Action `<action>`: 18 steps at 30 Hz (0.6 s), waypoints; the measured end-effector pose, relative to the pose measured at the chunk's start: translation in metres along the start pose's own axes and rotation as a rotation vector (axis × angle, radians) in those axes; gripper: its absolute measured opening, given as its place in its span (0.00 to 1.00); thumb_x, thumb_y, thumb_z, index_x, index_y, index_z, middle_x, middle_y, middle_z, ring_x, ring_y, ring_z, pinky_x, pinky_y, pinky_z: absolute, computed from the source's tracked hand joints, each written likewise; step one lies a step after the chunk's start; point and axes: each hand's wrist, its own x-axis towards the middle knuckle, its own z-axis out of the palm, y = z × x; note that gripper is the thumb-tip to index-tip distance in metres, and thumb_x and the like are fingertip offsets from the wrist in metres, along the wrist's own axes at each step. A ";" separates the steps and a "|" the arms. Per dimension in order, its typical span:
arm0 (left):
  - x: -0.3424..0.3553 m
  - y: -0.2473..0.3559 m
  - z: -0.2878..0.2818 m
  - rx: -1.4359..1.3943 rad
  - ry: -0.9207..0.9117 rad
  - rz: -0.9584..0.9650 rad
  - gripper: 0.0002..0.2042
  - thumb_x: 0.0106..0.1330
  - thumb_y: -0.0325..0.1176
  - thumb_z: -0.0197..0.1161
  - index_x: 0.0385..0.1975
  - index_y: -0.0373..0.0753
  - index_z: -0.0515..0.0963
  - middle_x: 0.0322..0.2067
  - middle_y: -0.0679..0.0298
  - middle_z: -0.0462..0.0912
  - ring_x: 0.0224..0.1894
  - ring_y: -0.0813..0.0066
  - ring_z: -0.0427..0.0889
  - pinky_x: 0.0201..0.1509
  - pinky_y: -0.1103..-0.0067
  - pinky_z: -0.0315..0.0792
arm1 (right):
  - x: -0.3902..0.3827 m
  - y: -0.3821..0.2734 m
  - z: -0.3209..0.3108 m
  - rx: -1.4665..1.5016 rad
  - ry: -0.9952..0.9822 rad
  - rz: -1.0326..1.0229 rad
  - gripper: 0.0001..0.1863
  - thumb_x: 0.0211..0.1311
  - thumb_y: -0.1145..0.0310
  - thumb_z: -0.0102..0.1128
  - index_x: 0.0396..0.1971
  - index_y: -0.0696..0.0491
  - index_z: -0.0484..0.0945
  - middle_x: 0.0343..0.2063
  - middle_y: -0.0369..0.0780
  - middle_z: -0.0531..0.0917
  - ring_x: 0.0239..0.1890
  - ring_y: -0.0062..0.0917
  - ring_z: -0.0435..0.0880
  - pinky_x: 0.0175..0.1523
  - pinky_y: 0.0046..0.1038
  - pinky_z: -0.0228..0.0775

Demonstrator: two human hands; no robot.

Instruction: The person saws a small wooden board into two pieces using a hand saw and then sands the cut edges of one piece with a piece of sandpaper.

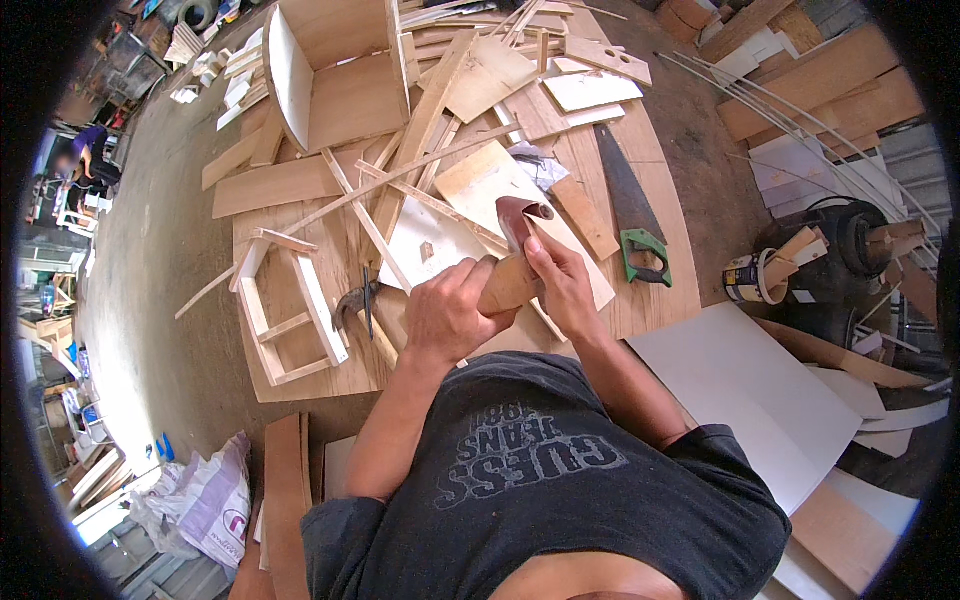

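Close in front of my chest, my left hand point(450, 308) is wrapped round a small wooden block point(510, 284). My right hand point(562, 283) pinches a reddish-brown sheet of sandpaper point(515, 222), its thumb pressed on it and its far end curled over. The sandpaper lies at the far end of the block; how much of it goes round the wood is hidden. Below both hands is a wooden worktable point(640, 165). A claw hammer point(352, 305) lies left of my left hand, beside a small open wooden frame point(290, 318).
A green-handled handsaw point(640, 240) lies at the table's right. Plywood offcuts point(490, 80) and thin strips crowd the far side, near a large open wooden box point(345, 85). A bucket of scraps point(755, 277) and a white panel point(745, 375) are at the right.
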 end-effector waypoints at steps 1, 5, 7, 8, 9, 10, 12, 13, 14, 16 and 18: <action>0.001 -0.001 -0.002 -0.011 -0.016 -0.010 0.27 0.45 0.45 0.84 0.44 0.41 0.84 0.35 0.60 0.87 0.36 0.57 0.89 0.39 0.65 0.83 | 0.000 0.002 -0.002 -0.032 -0.005 0.021 0.29 0.82 0.53 0.55 0.68 0.62 0.76 0.43 0.36 0.83 0.45 0.19 0.76 0.51 0.25 0.71; 0.019 -0.022 -0.011 0.018 -0.001 -0.116 0.26 0.46 0.49 0.82 0.42 0.43 0.84 0.34 0.58 0.86 0.36 0.54 0.88 0.39 0.64 0.83 | -0.007 0.009 0.000 -0.146 0.029 -0.056 0.28 0.82 0.53 0.55 0.67 0.59 0.78 0.40 0.35 0.83 0.43 0.18 0.76 0.49 0.26 0.72; 0.011 -0.015 -0.005 0.034 -0.029 -0.077 0.27 0.45 0.49 0.83 0.43 0.43 0.85 0.34 0.59 0.86 0.36 0.56 0.89 0.39 0.64 0.83 | -0.002 0.006 0.002 -0.165 0.037 -0.104 0.28 0.82 0.53 0.55 0.67 0.59 0.78 0.40 0.35 0.83 0.42 0.18 0.76 0.48 0.27 0.72; 0.006 -0.009 -0.002 0.048 -0.055 -0.046 0.28 0.43 0.48 0.84 0.44 0.43 0.85 0.34 0.61 0.87 0.36 0.58 0.89 0.40 0.64 0.84 | 0.003 -0.002 0.005 -0.114 0.034 -0.049 0.28 0.82 0.53 0.55 0.67 0.59 0.78 0.40 0.35 0.83 0.42 0.18 0.76 0.48 0.27 0.72; 0.004 -0.004 0.000 0.032 -0.005 -0.015 0.27 0.44 0.48 0.84 0.44 0.43 0.85 0.33 0.60 0.87 0.34 0.58 0.89 0.39 0.64 0.84 | 0.006 -0.006 0.007 -0.063 0.030 0.006 0.28 0.82 0.53 0.55 0.67 0.60 0.78 0.39 0.35 0.83 0.43 0.17 0.76 0.49 0.26 0.72; 0.005 -0.007 0.000 0.031 -0.004 -0.016 0.27 0.44 0.48 0.84 0.44 0.43 0.85 0.33 0.60 0.87 0.34 0.58 0.89 0.39 0.64 0.84 | 0.002 -0.004 0.006 -0.065 0.030 0.006 0.28 0.82 0.53 0.55 0.67 0.60 0.78 0.39 0.35 0.83 0.43 0.17 0.76 0.49 0.26 0.72; 0.013 -0.022 -0.006 0.028 -0.016 -0.077 0.26 0.44 0.47 0.84 0.43 0.43 0.85 0.31 0.60 0.86 0.33 0.58 0.89 0.38 0.63 0.85 | -0.006 0.000 0.005 -0.111 0.026 0.005 0.27 0.82 0.53 0.56 0.67 0.59 0.78 0.36 0.34 0.82 0.39 0.15 0.76 0.43 0.24 0.71; 0.020 -0.031 -0.010 0.033 0.030 -0.142 0.26 0.45 0.47 0.83 0.43 0.43 0.86 0.32 0.60 0.87 0.33 0.59 0.90 0.38 0.63 0.85 | -0.004 0.007 0.005 -0.111 0.029 0.005 0.27 0.82 0.53 0.56 0.67 0.59 0.78 0.36 0.34 0.82 0.39 0.15 0.76 0.43 0.24 0.71; 0.018 -0.030 -0.009 0.036 0.028 -0.142 0.26 0.45 0.47 0.83 0.43 0.43 0.86 0.32 0.60 0.87 0.33 0.59 0.90 0.38 0.63 0.85 | -0.002 0.013 0.009 -0.116 0.062 -0.111 0.27 0.82 0.53 0.56 0.66 0.59 0.79 0.33 0.33 0.80 0.35 0.14 0.74 0.39 0.23 0.68; 0.008 -0.022 -0.006 0.065 -0.082 -0.068 0.26 0.45 0.46 0.83 0.43 0.42 0.86 0.33 0.59 0.87 0.34 0.58 0.90 0.39 0.63 0.85 | -0.001 0.016 0.009 -0.118 0.096 -0.227 0.27 0.82 0.53 0.56 0.65 0.59 0.80 0.30 0.32 0.78 0.32 0.13 0.72 0.35 0.22 0.64; 0.007 -0.007 -0.006 0.077 -0.070 -0.031 0.25 0.45 0.45 0.83 0.42 0.41 0.85 0.33 0.59 0.87 0.34 0.57 0.90 0.40 0.63 0.84 | 0.005 -0.005 0.011 -0.017 0.031 -0.025 0.26 0.82 0.53 0.56 0.65 0.59 0.80 0.30 0.31 0.78 0.30 0.14 0.71 0.34 0.23 0.63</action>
